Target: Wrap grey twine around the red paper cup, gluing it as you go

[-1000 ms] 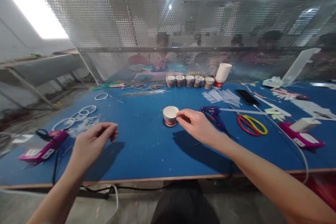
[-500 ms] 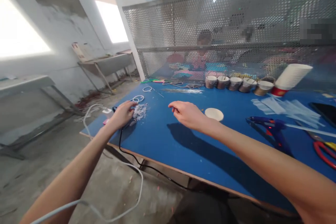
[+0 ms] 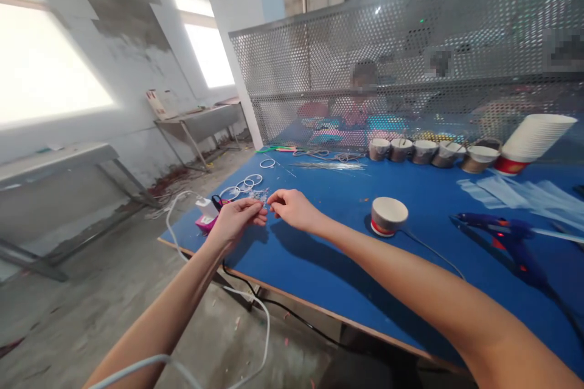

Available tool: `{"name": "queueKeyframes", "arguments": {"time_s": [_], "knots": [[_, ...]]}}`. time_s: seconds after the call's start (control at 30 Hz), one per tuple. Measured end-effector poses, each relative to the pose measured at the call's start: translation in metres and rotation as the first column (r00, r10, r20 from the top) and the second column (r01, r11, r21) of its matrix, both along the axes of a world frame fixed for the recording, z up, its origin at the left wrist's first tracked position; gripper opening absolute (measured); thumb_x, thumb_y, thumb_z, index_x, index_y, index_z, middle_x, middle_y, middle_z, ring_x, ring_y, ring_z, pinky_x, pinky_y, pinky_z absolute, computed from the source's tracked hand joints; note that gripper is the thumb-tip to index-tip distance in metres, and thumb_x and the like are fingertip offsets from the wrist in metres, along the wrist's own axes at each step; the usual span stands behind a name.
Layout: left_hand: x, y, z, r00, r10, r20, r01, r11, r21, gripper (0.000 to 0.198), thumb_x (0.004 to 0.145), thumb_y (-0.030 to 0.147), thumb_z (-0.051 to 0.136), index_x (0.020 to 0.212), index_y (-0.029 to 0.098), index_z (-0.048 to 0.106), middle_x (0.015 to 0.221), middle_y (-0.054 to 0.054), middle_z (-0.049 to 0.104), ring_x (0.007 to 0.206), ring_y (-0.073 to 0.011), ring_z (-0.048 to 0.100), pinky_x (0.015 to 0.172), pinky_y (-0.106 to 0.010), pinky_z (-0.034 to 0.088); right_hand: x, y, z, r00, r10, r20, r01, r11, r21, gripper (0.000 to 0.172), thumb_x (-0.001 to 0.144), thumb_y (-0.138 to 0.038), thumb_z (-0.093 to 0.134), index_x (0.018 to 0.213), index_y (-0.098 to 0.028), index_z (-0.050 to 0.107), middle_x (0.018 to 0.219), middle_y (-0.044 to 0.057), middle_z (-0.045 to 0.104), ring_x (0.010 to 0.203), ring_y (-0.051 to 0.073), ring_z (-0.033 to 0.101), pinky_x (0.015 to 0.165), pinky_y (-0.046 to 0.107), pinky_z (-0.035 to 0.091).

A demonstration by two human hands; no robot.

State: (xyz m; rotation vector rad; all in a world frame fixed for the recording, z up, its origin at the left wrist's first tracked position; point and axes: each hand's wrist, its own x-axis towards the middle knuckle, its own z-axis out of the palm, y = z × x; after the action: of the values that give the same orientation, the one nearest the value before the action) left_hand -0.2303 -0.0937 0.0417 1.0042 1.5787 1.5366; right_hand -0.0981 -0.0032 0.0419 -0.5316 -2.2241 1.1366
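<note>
Over the left part of the blue table [image 3: 319, 261], my left hand [image 3: 241, 219] has its thumb pressed to its fingertips; whatever is between them is too small to make out. Close to its right, my right hand [image 3: 292, 208] is also pinched, its fingertips almost meeting the left ones. Small whitish bits [image 3: 260, 194] lie just behind the fingertips. White rings [image 3: 252, 180] rest behind my left hand, and a pink object [image 3: 206, 222] is beside its wrist. A paper cup [image 3: 389, 216] with a thin cord stands right of my right hand.
A blue glue gun [image 3: 515, 237] lies at the right, near translucent strips [image 3: 524, 191]. Several small cups [image 3: 424, 152] and a stack of paper cups [image 3: 538, 140] line the back. Thin wires [image 3: 333, 165] lie near the mesh screen [image 3: 292, 67]. A person sits beyond it.
My left hand has moved right, away from the whitish bits, and the two hands have come close together. More of the paper cup shows, as my right forearm no longer covers it.
</note>
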Motion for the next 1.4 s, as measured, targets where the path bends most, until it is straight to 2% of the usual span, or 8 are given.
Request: {"name": "queueKeyframes", "arguments": {"time_s": [0.23, 0.43, 0.67, 0.93, 1.03, 1.17, 1.23, 1.4], "knots": [[0.006, -0.004, -0.003, 0.943, -0.125, 0.308, 0.116, 0.992, 0.048, 0.018, 0.068, 0.021, 0.075, 0.068, 0.011, 0.060, 0.049, 0.002, 0.058, 0.040, -0.0076, 0.055, 0.038, -0.015, 0.047, -0.018, -0.014, -0.021, 0.950, -0.030, -0.309, -0.057, 0.962, -0.266, 0.015, 0.077, -0.020, 0.062, 0.089, -0.015, 0.069, 0.084, 0.003, 0.067, 0.073, 0.014, 0.062, 0.072, 0.027, 0.049], [0.010, -0.015, -0.003, 0.847, -0.261, 0.462, 0.259, 0.963, 0.068, 0.019, 0.073, 0.022, 0.071, 0.068, 0.013, 0.055, 0.043, 0.006, 0.048, 0.033, -0.0040, 0.046, 0.027, -0.008, 0.035, -0.013, -0.030, -0.018, 0.884, 0.054, -0.465, -0.276, 0.863, -0.424, 0.035, 0.066, -0.051, 0.070, 0.075, -0.017, 0.066, 0.072, -0.001, 0.063, 0.062, 0.012, 0.062, 0.062, 0.025, 0.052], [0.023, -0.020, -0.016, 0.806, -0.333, 0.489, 0.321, 0.940, 0.111, 0.037, 0.061, 0.036, 0.082, 0.067, 0.014, 0.052, 0.043, 0.006, 0.050, 0.033, -0.0050, 0.046, 0.025, -0.008, 0.031, -0.003, -0.041, -0.008, 0.908, 0.128, -0.399, -0.336, 0.792, -0.509, 0.045, 0.069, -0.064, 0.058, 0.070, -0.019, 0.050, 0.051, -0.006, 0.054, 0.039, 0.010, 0.052, 0.040, 0.022, 0.045], [0.031, -0.022, -0.024, 0.833, -0.334, 0.441, 0.360, 0.932, 0.026, 0.030, 0.060, 0.031, 0.082, 0.067, 0.011, 0.061, 0.050, -0.002, 0.061, 0.038, -0.0120, 0.057, 0.031, -0.017, 0.042, -0.002, -0.022, -0.017, 0.983, 0.033, -0.178, -0.089, 0.946, -0.313, 0.041, 0.085, -0.047, 0.044, 0.055, -0.020, 0.041, 0.041, -0.008, 0.041, 0.041, 0.008, 0.046, 0.040, 0.018, 0.032], [0.024, -0.023, -0.017, 0.884, -0.238, 0.402, 0.256, 0.967, 0.008, 0.025, 0.064, 0.026, 0.079, 0.077, 0.010, 0.064, 0.053, -0.003, 0.063, 0.041, -0.0137, 0.059, 0.035, -0.020, 0.046, -0.009, -0.003, -0.015, 0.993, -0.049, -0.107, 0.028, 0.981, -0.192, 0.041, 0.084, -0.037, 0.051, 0.049, -0.018, 0.043, 0.045, -0.007, 0.042, 0.049, 0.008, 0.047, 0.045, 0.018, 0.031], [0.003, -0.011, -0.013, 0.924, -0.019, 0.383, 0.009, 1.000, 0.027, 0.011, 0.070, 0.016, 0.072, 0.072, 0.012, 0.062, 0.043, 0.005, 0.054, 0.035, -0.0070, 0.052, 0.033, -0.012, 0.040, -0.023, 0.018, -0.005, 0.999, -0.025, 0.030, 0.027, 0.995, -0.093, 0.012, 0.075, -0.018, 0.062, 0.063, -0.018, 0.062, 0.055, -0.005, 0.058, 0.050, 0.010, 0.055, 0.051, 0.019, 0.039], [-0.006, -0.003, -0.013, 0.909, 0.064, 0.412, -0.085, 0.996, 0.032, 0.009, 0.072, 0.009, 0.068, 0.070, 0.012, 0.060, 0.047, 0.005, 0.056, 0.038, -0.0055, 0.054, 0.037, -0.011, 0.043, -0.029, 0.019, -0.001, 0.996, -0.045, 0.071, 0.049, 0.998, -0.048, 0.019, 0.079, -0.018, 0.058, 0.061, -0.018, 0.064, 0.056, 0.000, 0.062, 0.056, 0.015, 0.061, 0.058, 0.023, 0.044], [-0.010, 0.006, -0.008, 0.835, 0.084, 0.544, -0.098, 0.995, -0.003, 0.020, 0.072, -0.007, 0.050, 0.072, 0.009, 0.063, 0.063, -0.005, 0.067, 0.056, -0.0103, 0.065, 0.059, -0.017, 0.057, -0.035, 0.006, -0.002, 0.999, -0.043, 0.030, 0.042, 0.997, 0.061, 0.015, 0.077, -0.016, 0.060, 0.085, -0.021, 0.072, 0.093, 0.007, 0.073, 0.094, 0.024, 0.064, 0.083, 0.031, 0.045]]}}
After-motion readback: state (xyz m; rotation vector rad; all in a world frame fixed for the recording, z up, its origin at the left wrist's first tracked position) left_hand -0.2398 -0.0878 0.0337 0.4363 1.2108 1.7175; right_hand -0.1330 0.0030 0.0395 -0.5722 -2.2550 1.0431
